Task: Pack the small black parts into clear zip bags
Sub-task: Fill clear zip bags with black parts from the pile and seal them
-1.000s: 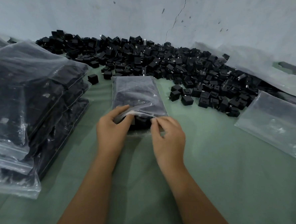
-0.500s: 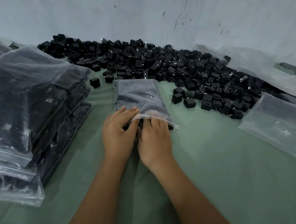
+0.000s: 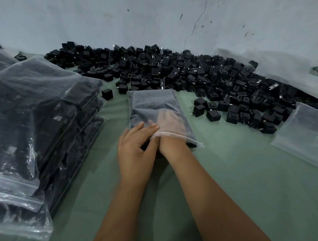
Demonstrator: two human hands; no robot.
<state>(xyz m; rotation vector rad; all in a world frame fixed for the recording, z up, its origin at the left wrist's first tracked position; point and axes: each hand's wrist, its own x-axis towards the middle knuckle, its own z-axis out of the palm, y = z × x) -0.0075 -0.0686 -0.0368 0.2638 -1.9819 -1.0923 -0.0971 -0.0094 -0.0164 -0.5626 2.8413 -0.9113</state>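
On the green bench the heap of black parts lies unmoved behind your zip bag. Your right hand, half a second ago at the mouth, is now inside the bag; its grip can't be made out. Your left hand still presses flat-fingered at the opening.

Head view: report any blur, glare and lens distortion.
Head view: motion blur softens the left hand and the right hand inside the clear plastic zip bag; pale sheen on the stacked filled clear bags; wide-angle bending toward the edges.
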